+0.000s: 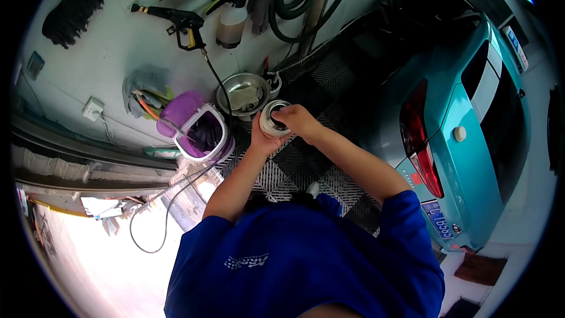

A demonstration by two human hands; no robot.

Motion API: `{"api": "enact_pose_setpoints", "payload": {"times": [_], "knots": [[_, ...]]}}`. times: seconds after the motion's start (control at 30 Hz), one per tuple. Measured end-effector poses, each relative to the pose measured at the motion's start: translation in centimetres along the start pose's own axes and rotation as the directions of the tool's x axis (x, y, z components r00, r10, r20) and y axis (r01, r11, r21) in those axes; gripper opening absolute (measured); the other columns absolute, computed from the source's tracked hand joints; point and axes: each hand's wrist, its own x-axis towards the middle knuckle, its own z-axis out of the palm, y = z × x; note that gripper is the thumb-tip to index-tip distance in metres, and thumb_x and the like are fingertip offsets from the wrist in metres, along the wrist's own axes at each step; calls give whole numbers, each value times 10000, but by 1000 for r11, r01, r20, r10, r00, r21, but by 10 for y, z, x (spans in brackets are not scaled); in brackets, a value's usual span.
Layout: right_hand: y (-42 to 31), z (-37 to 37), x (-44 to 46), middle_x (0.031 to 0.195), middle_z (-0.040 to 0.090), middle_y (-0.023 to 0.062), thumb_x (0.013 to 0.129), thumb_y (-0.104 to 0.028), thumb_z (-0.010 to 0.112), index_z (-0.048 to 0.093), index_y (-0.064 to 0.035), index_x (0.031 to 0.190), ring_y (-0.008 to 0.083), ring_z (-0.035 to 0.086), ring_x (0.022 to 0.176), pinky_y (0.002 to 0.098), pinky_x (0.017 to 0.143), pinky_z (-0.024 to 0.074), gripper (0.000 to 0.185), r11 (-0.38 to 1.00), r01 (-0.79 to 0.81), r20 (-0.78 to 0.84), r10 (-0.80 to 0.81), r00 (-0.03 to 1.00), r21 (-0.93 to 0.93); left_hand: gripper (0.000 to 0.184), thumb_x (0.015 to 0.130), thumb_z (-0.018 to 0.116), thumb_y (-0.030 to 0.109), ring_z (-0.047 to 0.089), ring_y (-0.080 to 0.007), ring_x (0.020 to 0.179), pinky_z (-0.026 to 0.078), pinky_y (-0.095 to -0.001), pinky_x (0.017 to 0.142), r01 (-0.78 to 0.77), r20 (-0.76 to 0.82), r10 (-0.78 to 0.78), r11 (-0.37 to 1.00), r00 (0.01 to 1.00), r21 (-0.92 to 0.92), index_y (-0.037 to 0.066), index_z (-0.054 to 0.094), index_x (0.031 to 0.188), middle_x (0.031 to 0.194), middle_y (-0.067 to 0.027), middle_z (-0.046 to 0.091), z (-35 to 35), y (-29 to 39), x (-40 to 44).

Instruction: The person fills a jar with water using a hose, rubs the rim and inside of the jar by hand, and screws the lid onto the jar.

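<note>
"Fingers first: the left hand (266, 141) is curling snugly round the white jar (266, 128). Where is the jar sitting?"

"It is resting in that hand, near the middle, a bit toward 11 o'clock. The right hand (299, 122) is bending over its mouth, fingers partly curled. I cannot tell if they are pinching anything inside."

"What could go wrong, going left to right?"

"The purple bucket (182, 108) is standing at 9 o'clock from the jar, and the metal bowl (238, 84) is lying near 10. If the left hand is holding too loosely, the jar could be slipping and bumping them. If the right hand is pushing hard on one side, it could be tipping onto the floor tiles (276, 176). The teal car (453, 106) is standing at 3 o'clock, well apart, so I am worrying less there."

"Which way is the jar pointing?"

"Its bottom seems to be going toward 7 o'clock. Its mouth is facing up, leaning toward 1, so its long axis is looking short from above."
</note>
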Motion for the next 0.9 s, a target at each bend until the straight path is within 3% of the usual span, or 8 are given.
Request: {"api": "enact_pose_setpoints", "payload": {"times": [0.03,0.07,0.13,0.27,0.43,0.57,0.7,0.9], "knots": [[5,1,6,1003,655,164,871,-147,629,650,34,1075,161,643,843,297,744,517,273,928,-158,46,151,987,337,595,936,379,571,485,-342,1256,428,-582,994,-25,-57,29,997,998,75,148,481,1343,1352,-125,509,3,-1,1],[25,-3,18,1035,655,136,884,-160,626,651,-2,1101,175,642,866,299,742,515,270,941,22,143,-75,987,337,598,930,391,578,483,-344,1257,430,-589,988,-38,-102,54,987,993,156,151,482,1338,1348,-124,510,6,-4,4],[21,11,28,1046,649,142,853,-175,633,631,37,1029,226,610,891,420,780,502,275,662,-220,139,173,975,717,603,895,453,601,505,-325,1224,474,-534,929,34,-58,-24,984,998,176,169,489,1315,1341,-103,509,-2,-4,9],[58,29,68,990,667,105,879,-178,620,646,20,1018,236,628,879,366,817,493,244,571,-351,221,287,932,742,611,877,465,617,512,-341,1216,481,-545,932,113,-104,-89,960,991,255,190,488,1314,1347,-81,509,-20,-10,13],[59,25,61,981,670,105,873,-182,621,651,22,1011,231,629,877,362,813,493,248,829,-256,87,246,965,497,617,863,464,620,550,-361,1163,508,-555,901,147,-151,-111,957,982,249,200,481,1316,1325,-78,527,-25,-9,9],[55,19,48,974,673,105,869,-186,622,655,24,1004,228,630,875,359,809,494,252,988,-147,-61,145,988,-36,599,867,435,609,570,-363,1133,530,-549,856,209,-244,-146,944,959,255,184,523,1281,1269,-99,564,-29,-3,14],[71,53,46,966,676,105,864,-189,623,659,25,998,224,630,873,355,805,494,256,813,-73,-147,-16,989,-578,633,885,399,607,544,-349,1180,468,-570,939,333,-214,-281,905,935,264,141,529,1295,1304,-116,562,-28,4,12],[77,39,48,955,680,104,857,-194,624,665,28,989,218,632,871,350,799,495,261,787,47,-22,-76,997,-615,630,884,410,615,538,-340,1192,473,-581,929,213,-126,-194,963,973,163,141,546,1277,1302,-122,562,-38,-5,16]]}}
